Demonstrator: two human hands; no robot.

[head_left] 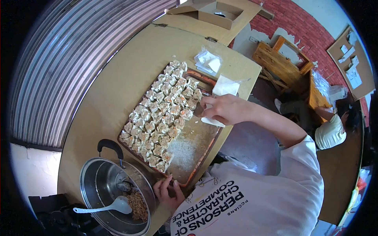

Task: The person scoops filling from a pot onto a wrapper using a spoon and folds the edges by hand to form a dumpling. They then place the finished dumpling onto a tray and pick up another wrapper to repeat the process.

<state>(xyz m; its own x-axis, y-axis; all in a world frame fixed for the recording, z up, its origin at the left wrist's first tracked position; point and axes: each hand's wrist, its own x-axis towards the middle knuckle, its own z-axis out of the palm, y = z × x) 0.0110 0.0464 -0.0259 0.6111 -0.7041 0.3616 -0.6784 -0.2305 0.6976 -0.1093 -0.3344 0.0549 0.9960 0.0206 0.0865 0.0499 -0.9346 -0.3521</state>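
Note:
My right hand (pixel 226 109) is over the right side of a baking tray (pixel 202 151), its fingers curled and pinched beside the outermost dumplings. Whatever lies between those fingertips is hidden. Open-topped dumplings (pixel 157 114) with pleated pale wrappers fill the tray's left part in close rows. White wrappers (pixel 213 121) show just below my right hand, and a stack of square wrappers (pixel 225 85) lies behind it. My left hand (pixel 169 192) rests at the tray's near corner, fingers apart and holding nothing. Beside it stands a metal pot (pixel 88 188) with minced filling (pixel 138 206) and a white ladle (pixel 120 204).
A plastic bag of wrappers (pixel 208 61) lies on the table (pixel 98 102) behind the tray. An open cardboard box (pixel 220 15) is at the far end. A corrugated shutter (pixel 75 51) borders the left. Another person (pixel 330 131) sits at the right by wooden furniture (pixel 279 65).

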